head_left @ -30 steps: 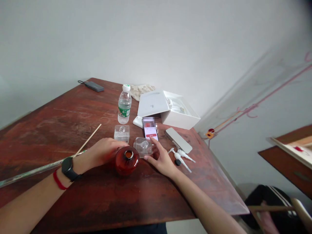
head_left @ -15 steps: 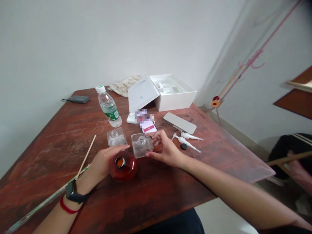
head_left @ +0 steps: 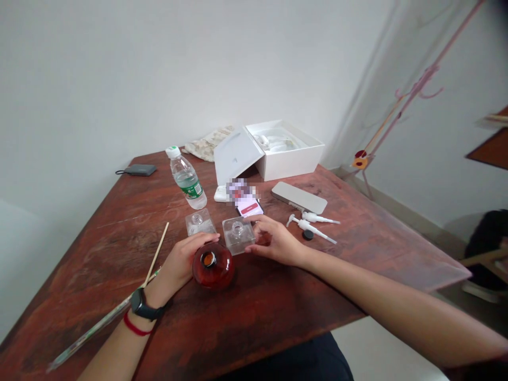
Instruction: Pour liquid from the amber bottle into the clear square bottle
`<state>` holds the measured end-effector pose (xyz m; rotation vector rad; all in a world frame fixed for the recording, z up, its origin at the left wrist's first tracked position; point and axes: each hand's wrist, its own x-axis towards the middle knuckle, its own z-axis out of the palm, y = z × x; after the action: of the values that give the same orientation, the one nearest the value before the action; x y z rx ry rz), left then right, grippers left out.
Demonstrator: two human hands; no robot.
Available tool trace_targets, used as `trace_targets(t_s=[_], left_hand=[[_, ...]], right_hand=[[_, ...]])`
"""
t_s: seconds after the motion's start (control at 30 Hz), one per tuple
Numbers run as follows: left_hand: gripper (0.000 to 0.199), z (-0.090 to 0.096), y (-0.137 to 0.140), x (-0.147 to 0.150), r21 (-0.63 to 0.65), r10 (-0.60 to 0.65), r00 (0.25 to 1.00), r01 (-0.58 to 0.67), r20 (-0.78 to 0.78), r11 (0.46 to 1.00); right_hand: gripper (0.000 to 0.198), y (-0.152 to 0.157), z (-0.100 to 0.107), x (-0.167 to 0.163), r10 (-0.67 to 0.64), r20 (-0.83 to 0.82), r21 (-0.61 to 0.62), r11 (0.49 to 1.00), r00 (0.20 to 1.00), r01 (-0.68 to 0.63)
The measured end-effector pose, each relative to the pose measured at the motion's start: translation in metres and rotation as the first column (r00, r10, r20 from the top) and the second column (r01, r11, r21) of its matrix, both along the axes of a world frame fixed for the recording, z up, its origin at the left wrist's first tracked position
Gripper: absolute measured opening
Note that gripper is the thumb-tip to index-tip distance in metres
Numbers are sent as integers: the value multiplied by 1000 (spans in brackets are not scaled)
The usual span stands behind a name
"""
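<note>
My left hand (head_left: 183, 259) curves around the left and back of a round, dark red bottle (head_left: 216, 272) with an open neck. Its thumb is hidden. Pinched at the right side by my right hand (head_left: 278, 241) is a clear square bottle (head_left: 238, 242) with no cap, upright on the table. Just behind my left fingers stands a second clear square bottle (head_left: 196, 219), partly covered by them. Two white pump heads (head_left: 313, 229) with tubes lie to the right of my right hand, beside a small black cap (head_left: 307, 235).
A water bottle (head_left: 188, 182), a phone (head_left: 249, 206) and a grey case (head_left: 299, 197) are farther back on the wooden table (head_left: 119, 233). Behind them is an open white box (head_left: 291, 159) with its lid leaning on it. At left lie a wooden stick (head_left: 157, 251) and a long plastic-wrapped piece (head_left: 93, 330).
The whole scene has shifted rightward in view as my head turned slightly. Both hands keep their places on the bottles, with no clear change of grip.
</note>
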<state>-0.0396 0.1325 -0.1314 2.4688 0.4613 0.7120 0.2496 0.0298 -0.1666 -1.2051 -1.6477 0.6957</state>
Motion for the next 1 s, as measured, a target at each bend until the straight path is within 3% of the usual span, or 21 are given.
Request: trace_targets(t_s=[0.3, 0.63, 1.0], left_hand=[[25, -10, 5, 0, -8, 80, 997, -80, 13, 997], [22, -4, 3, 1, -5, 70, 997, -70, 11, 998], [20, -2, 1, 3, -38, 67, 998, -66, 20, 997]], right_hand=[[35, 1, 3, -1, -57, -21, 19, 998, 998, 58], [35, 2, 4, 2, -49, -2, 5, 999, 999, 49], [39, 2, 2, 0, -47, -46, -86, 995, 998, 43]])
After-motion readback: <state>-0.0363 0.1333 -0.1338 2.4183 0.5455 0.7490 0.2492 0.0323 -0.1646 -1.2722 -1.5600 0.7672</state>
